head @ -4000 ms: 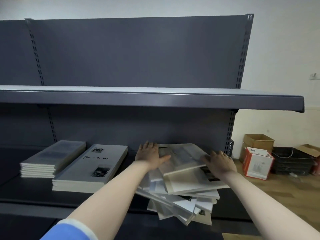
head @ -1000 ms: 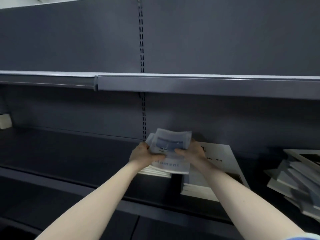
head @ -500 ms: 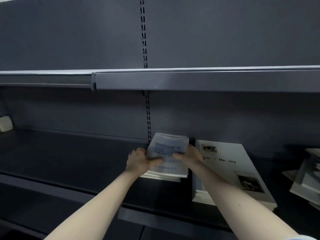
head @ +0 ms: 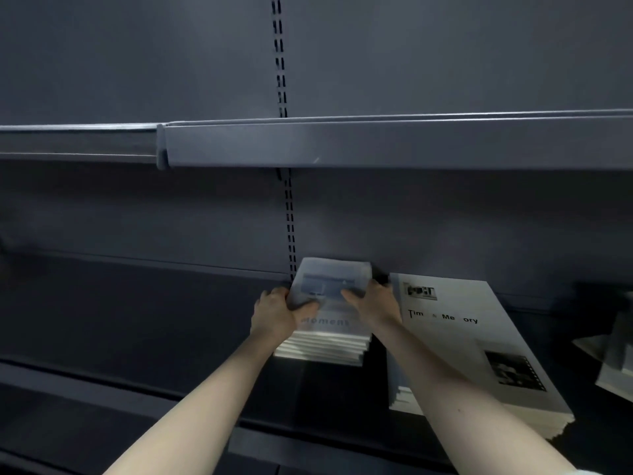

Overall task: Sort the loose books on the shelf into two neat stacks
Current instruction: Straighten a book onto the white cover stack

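Observation:
A pale "Moment" book (head: 334,286) lies on top of the left stack (head: 323,347) at the back of the dark shelf (head: 137,323). My left hand (head: 274,313) grips the book's left edge, thumb on the cover. My right hand (head: 375,303) grips its right edge, thumb also on the cover. Right of it sits the second stack, topped by a larger white "Time Memory" book (head: 462,337). The loose books (head: 616,354) lie in a messy pile at the far right edge, mostly cut off.
The upper shelf's front lip (head: 376,142) hangs above the hands. A slotted upright (head: 289,228) runs down the back panel behind the left stack. Bare dark shelf stretches to the left.
Both hands have carried the "Moment" book from the loose pile over to the left stack and lowered it onto the top. The view has shifted left and closer.

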Motion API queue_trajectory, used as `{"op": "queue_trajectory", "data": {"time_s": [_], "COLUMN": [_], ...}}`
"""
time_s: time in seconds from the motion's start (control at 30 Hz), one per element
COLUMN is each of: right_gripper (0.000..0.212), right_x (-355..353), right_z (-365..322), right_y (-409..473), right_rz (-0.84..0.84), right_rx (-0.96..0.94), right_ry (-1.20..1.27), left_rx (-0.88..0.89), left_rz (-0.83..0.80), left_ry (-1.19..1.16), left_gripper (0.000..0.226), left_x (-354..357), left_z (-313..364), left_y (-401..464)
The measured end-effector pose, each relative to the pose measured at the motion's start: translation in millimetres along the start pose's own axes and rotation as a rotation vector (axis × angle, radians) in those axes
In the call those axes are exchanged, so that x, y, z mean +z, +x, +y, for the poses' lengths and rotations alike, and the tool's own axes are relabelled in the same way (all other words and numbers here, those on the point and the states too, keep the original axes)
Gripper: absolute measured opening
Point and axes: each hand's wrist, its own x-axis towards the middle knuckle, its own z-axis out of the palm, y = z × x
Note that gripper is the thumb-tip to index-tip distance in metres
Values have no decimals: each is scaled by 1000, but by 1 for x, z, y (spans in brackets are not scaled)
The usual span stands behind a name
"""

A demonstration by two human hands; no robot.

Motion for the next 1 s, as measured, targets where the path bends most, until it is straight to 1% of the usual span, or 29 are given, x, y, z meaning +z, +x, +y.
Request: {"op": "queue_trajectory", "data": {"time_s": [0.17,0.43,0.57,0.63,0.73,0.8,0.9,1.0], "right_gripper": [59,57,58,60,57,55,56,53], "right_x": [-1,0,-5,-11,-24,-34,-53,-75], "right_z": [-2,-3,-6,-7,0,9,25,38], "right_y": [3,6,3,-1,-11,-19,-31,-43], "right_rz": [22,46,31,13,51,66,78,81], "right_rx": [-8,-8,-15,-39,-127,-161,-164,-167], "right_ry": [-16,-37,-50,-85,-135,-210,-390,-468], "left_rx": [-20,-25,-33,-23,26,66,103,146], "left_rz": [5,-4,-19,-10,42,68,82,76], "left_ry": [-61,-107,-28,59,190,215,215,208], "left_gripper": [64,58,66,69,68,70,72,80], "left_x": [4,5,-1,-6,-11,-12,-11,-7], "left_z": [0,1,7,12,23,30,42,56], "left_y": [6,8,3,-1,-10,-17,-29,-43]}}
